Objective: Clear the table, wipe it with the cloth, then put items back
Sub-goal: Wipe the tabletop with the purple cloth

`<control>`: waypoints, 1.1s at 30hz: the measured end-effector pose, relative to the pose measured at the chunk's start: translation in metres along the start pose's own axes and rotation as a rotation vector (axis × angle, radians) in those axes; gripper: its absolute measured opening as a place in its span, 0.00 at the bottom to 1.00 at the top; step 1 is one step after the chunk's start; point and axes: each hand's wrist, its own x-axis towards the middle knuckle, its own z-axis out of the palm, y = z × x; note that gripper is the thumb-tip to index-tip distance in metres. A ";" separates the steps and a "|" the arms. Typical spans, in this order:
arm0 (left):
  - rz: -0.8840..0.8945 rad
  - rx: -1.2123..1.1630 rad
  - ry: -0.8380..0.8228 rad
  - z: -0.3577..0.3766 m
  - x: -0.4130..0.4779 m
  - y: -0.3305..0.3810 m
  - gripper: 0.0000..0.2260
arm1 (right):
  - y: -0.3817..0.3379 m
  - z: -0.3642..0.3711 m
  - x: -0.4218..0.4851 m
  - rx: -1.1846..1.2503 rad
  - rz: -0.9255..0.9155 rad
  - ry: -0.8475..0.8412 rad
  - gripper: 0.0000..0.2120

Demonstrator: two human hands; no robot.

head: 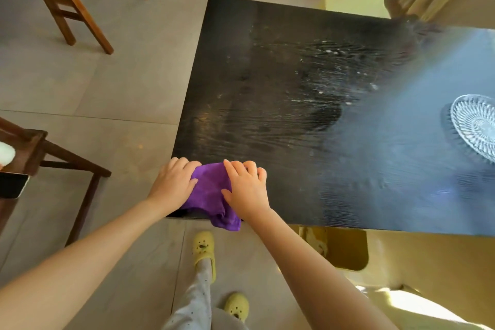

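A purple cloth (210, 193) lies on the near left corner of the black table (294, 88), one end drooping over the front edge. My left hand (172, 183) presses on the cloth's left side at the table corner. My right hand (246, 187) lies flat on its right side, fingers spread. The tabletop shows wet streaks and small white specks across its middle. A clear cut-glass dish (475, 127) stands on the table at the far right, partly out of frame.
A dark wooden stool (40, 153) at the left carries a phone (12, 185) and a white object (6, 153). Lighter wooden chairs (67, 0) stand at the top left. A yellow seat (345, 249) sits under the table's near edge. My feet wear yellow slippers (205, 252).
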 end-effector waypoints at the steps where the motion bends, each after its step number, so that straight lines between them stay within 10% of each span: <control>1: -0.024 -0.022 -0.047 -0.003 0.002 0.002 0.15 | 0.000 -0.002 0.001 -0.020 -0.001 -0.005 0.29; 12: 0.015 -0.111 -0.369 -0.034 0.006 0.045 0.04 | 0.023 -0.021 -0.024 -0.109 0.195 -0.055 0.16; 18: 0.166 -0.243 -0.426 -0.082 0.025 0.098 0.04 | 0.071 -0.086 -0.051 0.239 0.282 -0.209 0.22; 33: 0.571 -0.107 -0.344 -0.168 0.067 0.282 0.02 | 0.173 -0.249 -0.154 0.414 0.525 0.200 0.07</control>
